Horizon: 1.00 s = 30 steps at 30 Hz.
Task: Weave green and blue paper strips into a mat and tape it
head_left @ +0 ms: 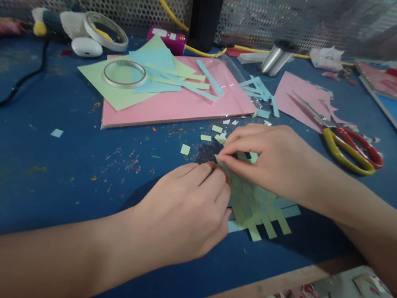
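Observation:
A lattice of woven paper strips (255, 205), light green and pale blue, lies near the table's front edge, partly covered by my hands. My left hand (189, 210) rests at its left side with the fingers curled in; what they hold, if anything, is hidden. My right hand (270, 158) pinches the tip of a light green paper strip (218, 158) between thumb and forefinger, close to the left fingertips. Just beyond my fingers are several small cut paper pieces (206, 138), and a pair of scissors (346, 141) with yellow and red handles lies to the right.
Behind my hands lies a pink paper pack (178, 109) with green and blue sheets, loose strips and a tape roll (125, 74) on top. A pink scrap (299, 99) touches the scissors. Farther back are another tape roll (106, 31), a white case (87, 47) and a metallic spool (276, 58).

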Motion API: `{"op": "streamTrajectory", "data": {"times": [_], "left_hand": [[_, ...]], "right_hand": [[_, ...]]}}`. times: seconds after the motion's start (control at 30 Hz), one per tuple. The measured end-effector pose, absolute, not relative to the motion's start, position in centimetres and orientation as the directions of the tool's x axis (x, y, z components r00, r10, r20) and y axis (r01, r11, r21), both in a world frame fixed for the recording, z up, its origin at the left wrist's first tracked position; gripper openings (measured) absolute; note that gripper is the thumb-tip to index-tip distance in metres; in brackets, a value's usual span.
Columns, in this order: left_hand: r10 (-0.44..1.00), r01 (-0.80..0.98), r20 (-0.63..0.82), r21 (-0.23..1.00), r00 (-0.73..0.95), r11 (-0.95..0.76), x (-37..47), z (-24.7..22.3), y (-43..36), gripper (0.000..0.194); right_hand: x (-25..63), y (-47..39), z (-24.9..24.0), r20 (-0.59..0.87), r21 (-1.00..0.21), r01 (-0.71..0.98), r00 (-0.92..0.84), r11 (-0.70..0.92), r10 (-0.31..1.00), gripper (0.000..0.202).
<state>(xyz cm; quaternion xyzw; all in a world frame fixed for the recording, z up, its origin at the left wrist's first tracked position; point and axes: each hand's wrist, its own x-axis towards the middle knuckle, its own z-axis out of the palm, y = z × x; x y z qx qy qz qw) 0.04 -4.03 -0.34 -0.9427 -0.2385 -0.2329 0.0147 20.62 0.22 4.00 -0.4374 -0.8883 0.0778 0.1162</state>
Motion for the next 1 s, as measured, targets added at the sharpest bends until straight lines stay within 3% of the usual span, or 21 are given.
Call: {"op": "streamTrajectory", "data": {"times": [0.2, 0.6, 1.0], "left_hand": [[0.448, 0.459, 0.443, 0.091, 0.777, -0.884, 0.1, -0.3, -4.0, 0.036], [0.434, 0.454, 0.467, 0.077, 0.77, -0.888, 0.0, -0.3, -4.0, 0.036], [0.446, 0.46, 0.435, 0.079, 0.782, -0.884, 0.1, -0.3, -4.0, 0.035]], "right_hand": [[20.8, 0.5, 4.2, 0.108, -0.254, 0.759, -0.593, 0.599, 0.798, 0.023], [19.9, -0.6, 3.8, 0.125, -0.147, 0.819, -0.541, 0.555, 0.831, 0.022], [20.2, 0.3, 4.0, 0.104, -0.331, 0.797, -0.501, 0.505, 0.859, 0.022]]}}
